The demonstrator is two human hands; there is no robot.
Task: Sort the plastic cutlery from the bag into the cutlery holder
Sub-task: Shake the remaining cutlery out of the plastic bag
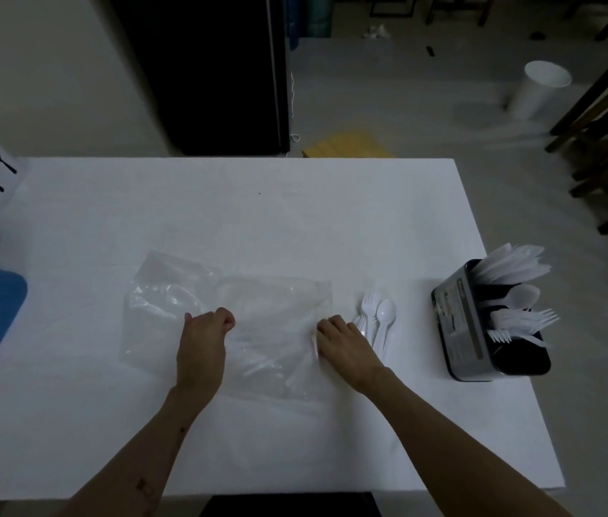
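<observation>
**Most cutlery sorted; a few pieces left in and beside the bag**

The cutlery holder (481, 322) stands well to the right of both hands, near the bench (242, 210) edge, already loaded: knives at its far end, a spoon in the middle, forks nearer.

The clear bag (257, 330) lies flat between the hands. The left hand (203, 341) rests on its middle with fingers curled under; whether they pinch the film I cannot tell. The right hand (343, 341) has its fingers bunched on the bag's right edge, seemingly gripping it.

Faint white handles show inside the bag, just left of the right wrist. Loose forks and a spoon (375, 322) lie just right of the right fingers, not yet sorted.
</observation>
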